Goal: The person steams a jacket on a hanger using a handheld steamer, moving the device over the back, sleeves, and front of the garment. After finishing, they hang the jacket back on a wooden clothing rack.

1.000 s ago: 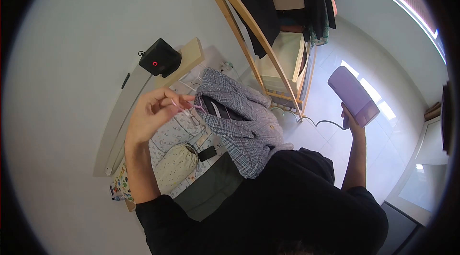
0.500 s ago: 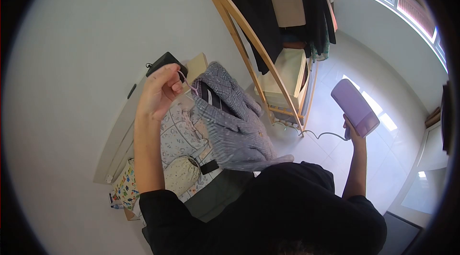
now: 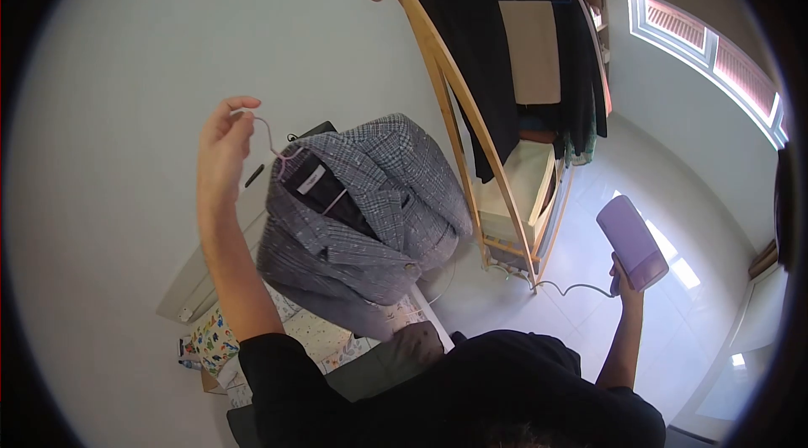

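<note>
Raised at the left, my left hand (image 3: 225, 141) grips the hook of a pink clothes hanger (image 3: 271, 135). From it hangs a grey checked jacket (image 3: 383, 195), its dark lining and white collar label facing me. My right hand (image 3: 624, 277), low on the right, is wrapped round the handle of a purple handheld garment steamer (image 3: 631, 237). A grey cord (image 3: 572, 286) runs left from the steamer toward the foot of the clothes rack. The steamer is well apart from the jacket.
A wooden clothes rack (image 3: 446, 69) stands ahead, with dark clothes (image 3: 459, 44) and a cream bin (image 3: 513, 183) at its base. Patterned pillows (image 3: 215, 334) lie on the bed at lower left, partly behind the jacket. Windows (image 3: 707, 44) are at upper right.
My left hand has moved left and slightly up, and the jacket has swung round to show its front and lining more fully. The steamer is still in my right hand; my view has shifted.
</note>
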A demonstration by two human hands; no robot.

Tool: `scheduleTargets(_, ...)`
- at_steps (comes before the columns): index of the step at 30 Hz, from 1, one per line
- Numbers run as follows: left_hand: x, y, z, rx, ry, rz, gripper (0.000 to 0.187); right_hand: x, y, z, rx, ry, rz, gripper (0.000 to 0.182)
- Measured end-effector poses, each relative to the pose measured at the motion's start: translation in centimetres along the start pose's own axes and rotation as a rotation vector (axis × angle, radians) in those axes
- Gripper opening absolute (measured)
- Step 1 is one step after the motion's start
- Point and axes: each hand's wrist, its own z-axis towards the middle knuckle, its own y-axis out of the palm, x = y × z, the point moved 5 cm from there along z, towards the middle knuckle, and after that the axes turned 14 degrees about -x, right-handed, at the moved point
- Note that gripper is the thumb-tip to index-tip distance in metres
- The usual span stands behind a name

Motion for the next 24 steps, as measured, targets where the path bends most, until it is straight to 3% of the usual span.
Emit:
scheduleTargets(5, 2.9, -5.6, -0.1, 0.189, 0.137, 0.121, 0.013, 0.3, -0.4, 0.5, 0.033, -0.019, 0.005, 0.019)
scheduleTargets(8, 3.8, -6.7, 1.9, 0.139, 0.171, 0.024, 0.012, 0.4, -0.8, 0.9, 0.047, 0.039, 0.015, 0.02)
scheduleTargets(12, 5.4, -4.5, 5.4, -0.025, 0.22, 0.03, 0.013, -0.7, -2.2, 1.2, 0.038, 0.031, 0.071, 0.018)
scheduleTargets(15, 5.7, -2.7, 8.2, -0.053, 0.293, 0.064, 0.013, -4.3, -2.3, 0.6, -0.081, -0.161, 0.537, 0.027)
scheduleTargets(18, 5.5, -1.0, 11.0, -0.087, 0.361, 0.062, 0.014, -6.7, -2.9, 0.4, -0.222, -0.28, 0.669, 0.036)
scheduleTargets(24, 6.5, 2.7, 14.5, -0.113, 0.482, -0.002, 0.017, -8.6, -4.0, -0.6, -0.278, -0.43, 0.749, 0.05)
